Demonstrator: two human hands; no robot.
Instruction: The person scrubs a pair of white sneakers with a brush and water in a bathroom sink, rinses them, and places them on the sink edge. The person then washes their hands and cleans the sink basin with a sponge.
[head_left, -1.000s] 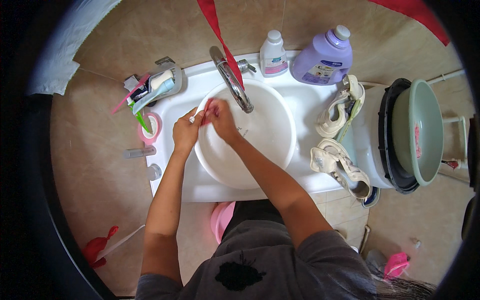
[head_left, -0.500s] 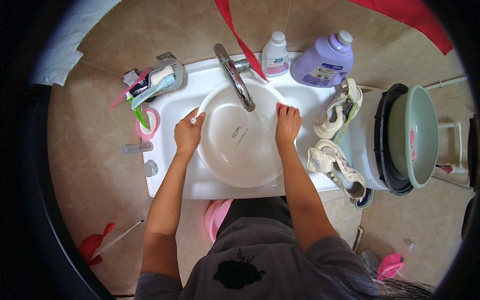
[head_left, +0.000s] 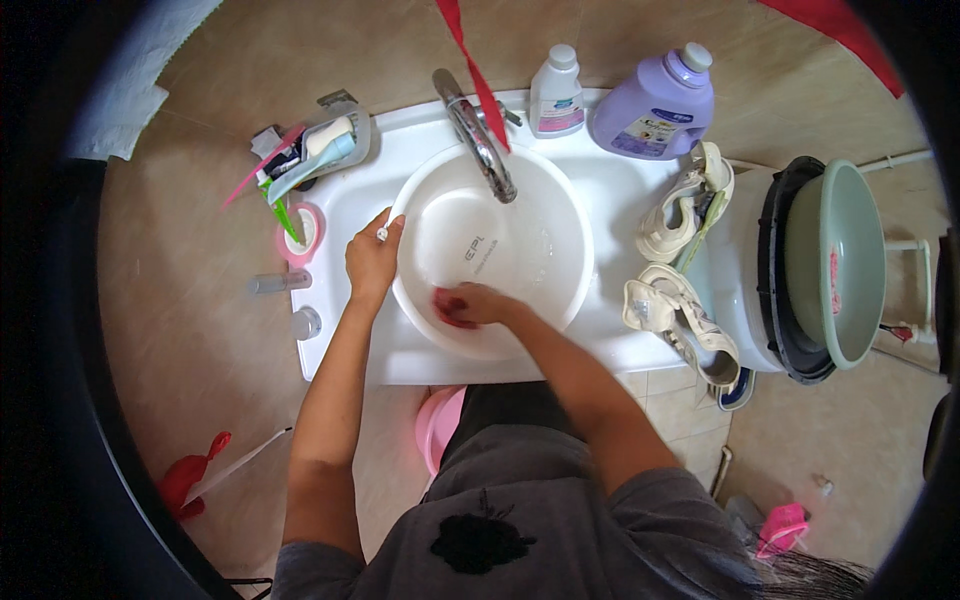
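Observation:
A round white basin stands in the white sink under the chrome faucet. My left hand grips the basin's left rim, thumb on the edge; a small white ring-like piece shows at its fingers. Inside the basin, my right hand is closed on a red cloth, pressing it to the lower left of the inner wall. A little water seems to lie in the bottom.
Behind stand a white bottle and a purple jug. White shoes lie on the sink's right side, next to a green basin. A toiletry tub sits at left; a red ribbon hangs by the faucet.
My right hand has moved with the red cloth from the basin's right rim down and left into its inside. My left hand stays on the left rim. Water no longer visibly runs from the faucet.

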